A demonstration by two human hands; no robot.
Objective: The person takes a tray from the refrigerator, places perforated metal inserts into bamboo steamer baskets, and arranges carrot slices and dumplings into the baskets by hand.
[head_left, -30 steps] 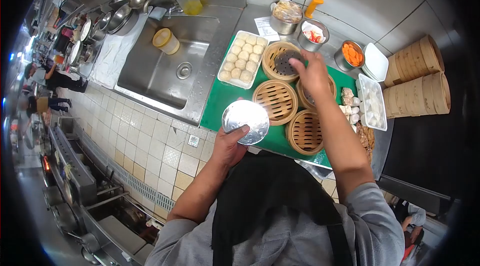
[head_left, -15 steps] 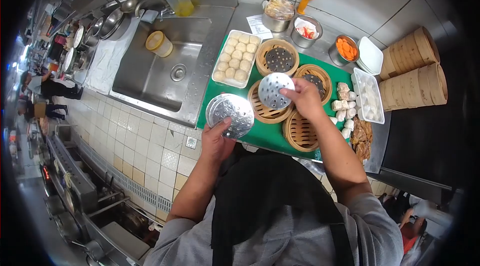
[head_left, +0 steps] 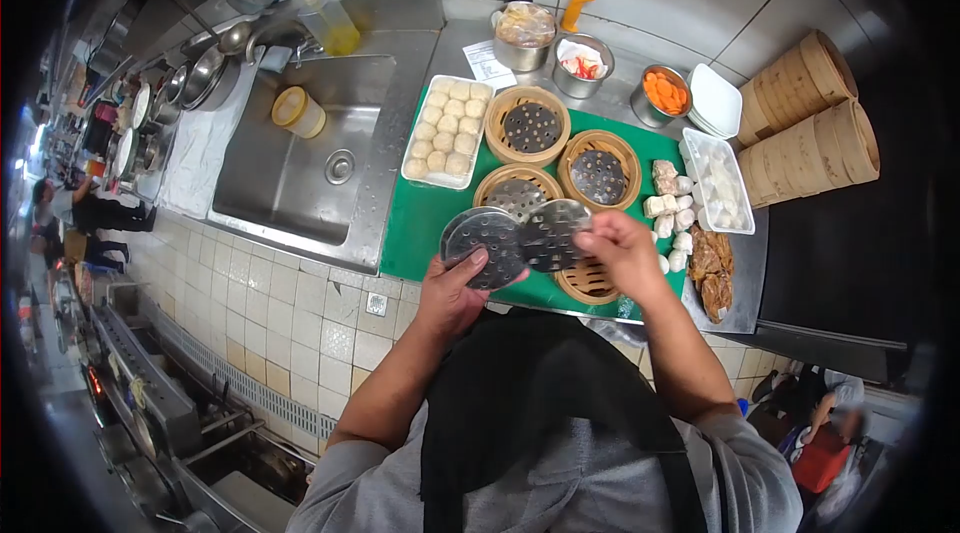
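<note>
My left hand [head_left: 452, 295] grips a small stack of round perforated metal discs [head_left: 482, 248], thumb on top. Between the fingers of my right hand [head_left: 625, 251] is another perforated disc [head_left: 552, 236], which overlaps the stack's right side in view. Behind them on a green board [head_left: 410, 233] stand bamboo steamer baskets. The back left basket [head_left: 493, 145], the right basket [head_left: 634, 178] and the front left basket [head_left: 487, 191] each have a disc inside. Slats show in the front right basket [head_left: 588, 285], partly hidden beneath my right hand and its disc.
A tray of round buns [head_left: 443, 133] lies at left, beside a steel sink [head_left: 290, 173]. Metal pots, one with carrot slices [head_left: 665, 93], line the wall. White pieces [head_left: 668, 205], a plastic tray [head_left: 720, 183], browned food [head_left: 712, 273] and stacked steamers [head_left: 810, 153] are at right.
The front left basket now has a disc in it. My right hand has come back toward the stack and holds a disc beside it. The camera view has shifted slightly.
</note>
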